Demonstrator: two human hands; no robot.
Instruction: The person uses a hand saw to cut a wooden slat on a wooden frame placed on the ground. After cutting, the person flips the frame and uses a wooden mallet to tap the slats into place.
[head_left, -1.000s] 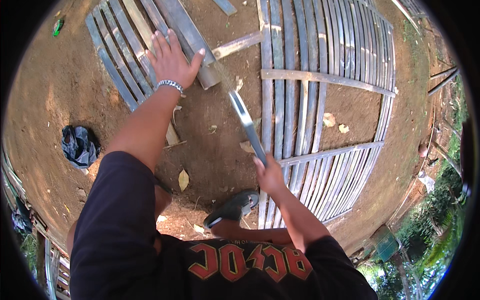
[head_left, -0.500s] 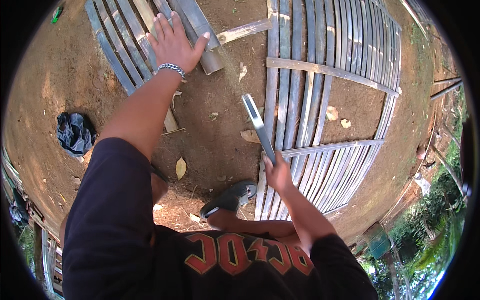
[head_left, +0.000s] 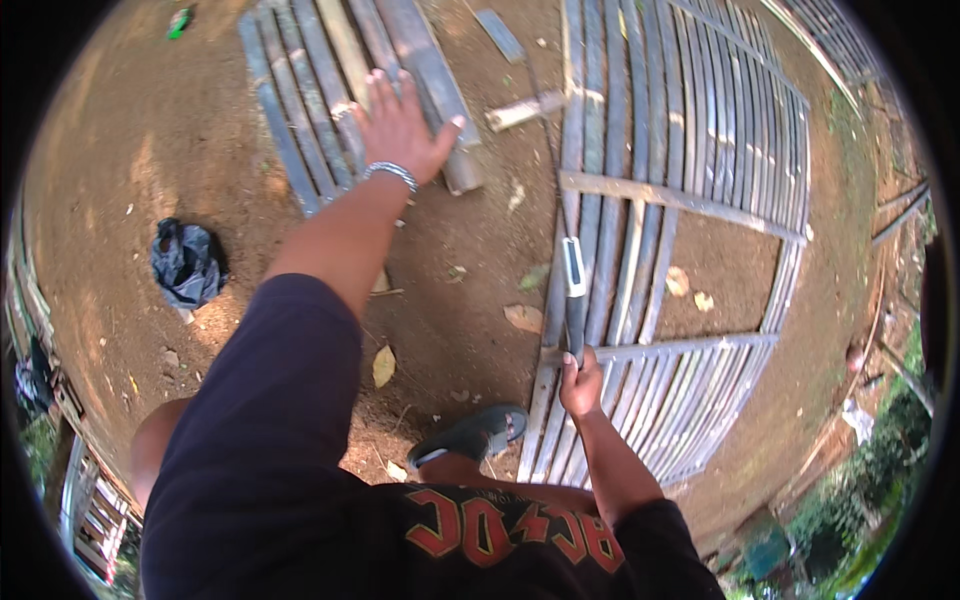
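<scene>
Left hand (head_left: 400,125), fingers spread flat, now rests on the grey split-bamboo slat pile (head_left: 340,90) at the ground's far edge. Right hand (head_left: 580,385) keeps its grip closed on the dark-handled machete (head_left: 574,300), swung from diagonal to straight over the woven bamboo-slat panel (head_left: 690,200); looks like slat selection.

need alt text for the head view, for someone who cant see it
Seen from above, a person's left hand rests on a pile of bamboo slats on bare dirt, while the right hand grips a long blade over a slatted bamboo panel.
</scene>
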